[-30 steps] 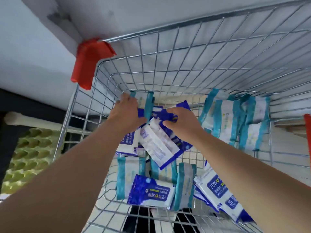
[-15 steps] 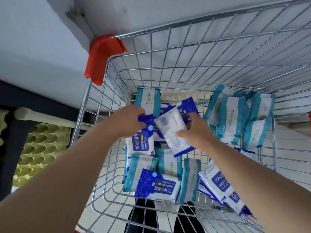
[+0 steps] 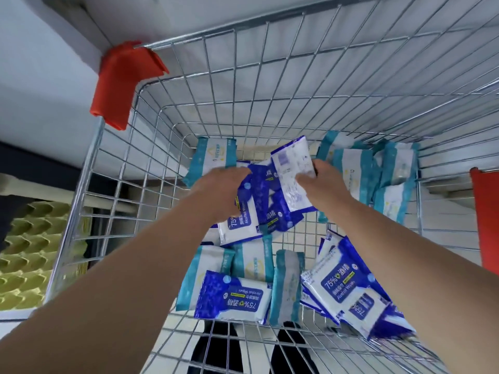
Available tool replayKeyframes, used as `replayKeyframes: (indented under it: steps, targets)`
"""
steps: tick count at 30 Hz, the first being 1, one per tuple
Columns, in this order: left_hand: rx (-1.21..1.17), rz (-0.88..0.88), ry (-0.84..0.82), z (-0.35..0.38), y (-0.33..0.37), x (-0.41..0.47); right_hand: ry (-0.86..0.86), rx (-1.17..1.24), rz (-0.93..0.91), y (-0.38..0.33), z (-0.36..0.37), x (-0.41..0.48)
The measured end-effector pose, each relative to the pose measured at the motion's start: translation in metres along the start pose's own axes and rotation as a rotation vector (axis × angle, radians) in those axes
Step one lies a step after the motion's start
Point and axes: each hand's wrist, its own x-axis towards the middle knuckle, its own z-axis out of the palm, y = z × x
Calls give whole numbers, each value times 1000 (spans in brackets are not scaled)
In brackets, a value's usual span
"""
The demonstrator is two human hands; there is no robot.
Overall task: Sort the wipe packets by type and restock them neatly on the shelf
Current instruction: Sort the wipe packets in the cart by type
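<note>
In the head view, your left hand grips a stack of blue packets low inside the wire cart, closed over the stack's top edge. Your right hand pinches a single blue packet, white back toward you, tilted against the stack's right side. A teal packet leans on the far wall just beyond your left knuckles. A teal cluster fills the far right corner, just beside your right hand. Nearer you, a teal row and a lone blue packet lie on the bottom, and a blue pile sits beside your right forearm. Bare wire floor shows between the held stack and that pile. A red corner guard caps the rim's far left corner; a second red guard stands at the right edge.
</note>
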Motion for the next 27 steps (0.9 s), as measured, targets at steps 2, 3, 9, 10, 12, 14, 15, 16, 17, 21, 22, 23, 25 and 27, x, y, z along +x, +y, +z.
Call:
replayKeyframes:
  steps: [2, 3, 9, 10, 12, 14, 15, 16, 17, 21, 22, 23, 25, 27]
  targets:
    - [39, -45, 27, -1, -4, 0, -43, 2, 26, 1, 7, 6]
    - [91, -66, 26, -2, -6, -2, -52, -8, 33, 2, 11, 9]
    - [120, -60, 46, -7, -11, -10, 78, 63, -30, -5, 3, 6]
    - [63, -34, 69, -6, -10, -9, 138, 109, -42, -7, -4, 3]
    - [-36, 11, 110, -5, -9, -1, 207, 197, -33, -4, -21, -2]
    - [-76, 8, 102, -6, -8, 10, 205, 262, 9, 1, -36, -10]
    - [-80, -10, 75, -6, -8, 15, 185, 254, 28, 5, -43, -14]
    - [-65, -28, 42, -6, -7, 21, 153, 212, 41, 7, -48, -19]
    - [-18, -43, -1, -6, -5, 25, 110, 153, 56, 11, -51, -24]
    - [225, -49, -107, -6, 2, 38, -83, 54, 131, 26, -42, -41]
    - [246, -46, -98, -6, 3, 41, -101, 42, 144, 30, -37, -42]
    - [253, -40, -82, -8, 4, 41, -105, 34, 151, 34, -32, -42]
    - [223, -26, -42, -8, 2, 38, -102, 28, 166, 40, -21, -39]
    - [161, -21, 30, -8, -2, 31, -115, 38, 171, 45, -10, -38]
